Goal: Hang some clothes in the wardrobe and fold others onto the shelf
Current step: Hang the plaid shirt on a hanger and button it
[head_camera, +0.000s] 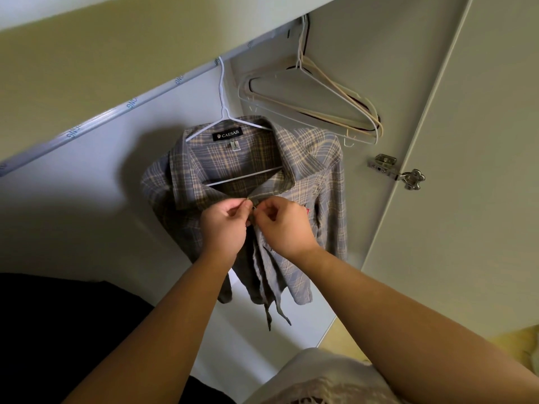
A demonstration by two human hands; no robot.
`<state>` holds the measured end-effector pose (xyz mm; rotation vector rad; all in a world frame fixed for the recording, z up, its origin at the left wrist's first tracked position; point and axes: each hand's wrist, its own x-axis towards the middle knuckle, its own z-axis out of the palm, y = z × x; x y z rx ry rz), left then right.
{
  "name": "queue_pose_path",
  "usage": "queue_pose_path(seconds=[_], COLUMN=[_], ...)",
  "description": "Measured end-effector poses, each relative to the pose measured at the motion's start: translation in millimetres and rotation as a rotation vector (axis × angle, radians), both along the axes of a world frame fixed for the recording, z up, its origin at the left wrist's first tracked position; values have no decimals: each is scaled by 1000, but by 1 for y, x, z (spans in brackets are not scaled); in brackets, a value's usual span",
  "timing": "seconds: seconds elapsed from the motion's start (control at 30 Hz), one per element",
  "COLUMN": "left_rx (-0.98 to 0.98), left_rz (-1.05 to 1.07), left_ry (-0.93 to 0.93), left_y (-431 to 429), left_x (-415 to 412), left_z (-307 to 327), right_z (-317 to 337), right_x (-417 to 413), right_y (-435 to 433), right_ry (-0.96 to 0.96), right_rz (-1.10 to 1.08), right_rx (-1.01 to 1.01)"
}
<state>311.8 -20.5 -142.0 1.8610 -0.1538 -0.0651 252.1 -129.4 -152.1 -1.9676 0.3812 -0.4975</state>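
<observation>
A grey and beige plaid shirt (309,158) hangs on a white wire hanger (224,112) hooked over the wardrobe rail (96,119). A black collar label faces me. My left hand (224,225) pinches the left edge of the shirt front just under the collar. My right hand (283,225) pinches the right edge at the same spot, where the top button sits between my fingertips. The two hands almost touch. The lower shirt front hangs loose and unfastened below my wrists.
Several bare hangers (315,103), white and beige, hang bunched at the right end of the rail. The open wardrobe door (466,170) with a metal hinge (396,170) stands to the right. A shelf underside (102,53) runs above. Dark cloth (43,330) lies at lower left.
</observation>
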Motion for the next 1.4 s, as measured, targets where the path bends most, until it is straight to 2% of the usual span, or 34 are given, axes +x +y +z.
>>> queue_pose_path(seconds=[0.17,0.33,0.43,0.53,0.67,0.73,0.8,0.93,1.03,1.17,1.23,1.4], left_rx=[-97,-179,-139,-68,-92,-143,-162,-220,-251,-372,-375,13], left_rz=[19,18,-16,-105,-134,-131,-119,-130,-137,-143,-114,22], left_ry=[85,165,141,104,153,185,197,250,252,307,284,96], left_y=[-3,-4,-2,2,2,3,3,-1,-6,-3,0,17], left_x=[-1,1,2,4,4,4,5,2,0,-1,-2,-14], left_z=[1,-4,-5,-4,-3,-5,-7,-2,2,2,-2,-28], right_z=[-1,0,3,-1,-6,-12,-20,-33,-36,-33,-30,-28], right_x=[4,7,5,2,2,3,1,-5,-5,-3,-4,-7], right_y=[1,1,-2,-4,-4,-5,-8,-9,-5,-8,-13,-18], right_ry=[80,110,106,99,75,80,120,320,305,235,226,186], right_rz=[22,107,183,204,182,135,100,139,137,113,105,51], right_rx=[173,578,865,945,953,893,721,213,57,9,59,455])
